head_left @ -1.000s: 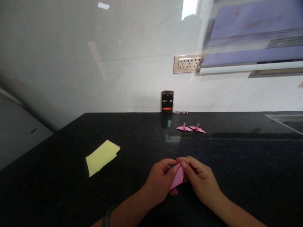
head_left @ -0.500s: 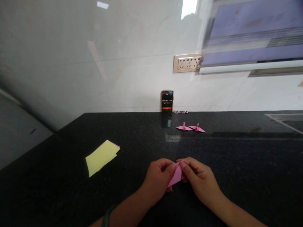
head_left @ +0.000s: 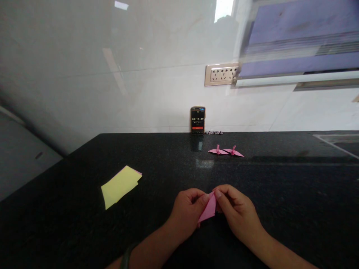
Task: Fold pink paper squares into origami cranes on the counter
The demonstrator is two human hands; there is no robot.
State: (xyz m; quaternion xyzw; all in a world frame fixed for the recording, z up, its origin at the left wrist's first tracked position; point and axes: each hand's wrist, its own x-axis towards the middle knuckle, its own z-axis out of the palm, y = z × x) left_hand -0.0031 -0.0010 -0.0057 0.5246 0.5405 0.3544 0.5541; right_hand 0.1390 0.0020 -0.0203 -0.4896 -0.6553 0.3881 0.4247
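A folded piece of pink paper [head_left: 209, 209] is held low over the dark counter, between both hands. My left hand [head_left: 187, 210] pinches its left side, thumb on top and the fingers mostly hidden beneath. At the upper right corner, my right hand [head_left: 237, 207] grips the paper between thumb and forefinger. Beyond the hands, two pink paper cranes [head_left: 218, 150] stand side by side on the counter with wings spread. To the left lies a small stack of yellow paper [head_left: 121, 187], with a pink edge showing under it.
A phone [head_left: 198, 120] showing a timer leans upright against the tiled wall, a small patterned strip [head_left: 214, 133] beside it. A socket panel [head_left: 222, 75] is on the wall. At the right, a metal-edged recess [head_left: 336, 140] breaks the black counter [head_left: 168, 160].
My right hand's fingers have shifted slightly up at the paper's top corner. The left hand's lower fingers have drawn in under the paper. Everything else stays in place.
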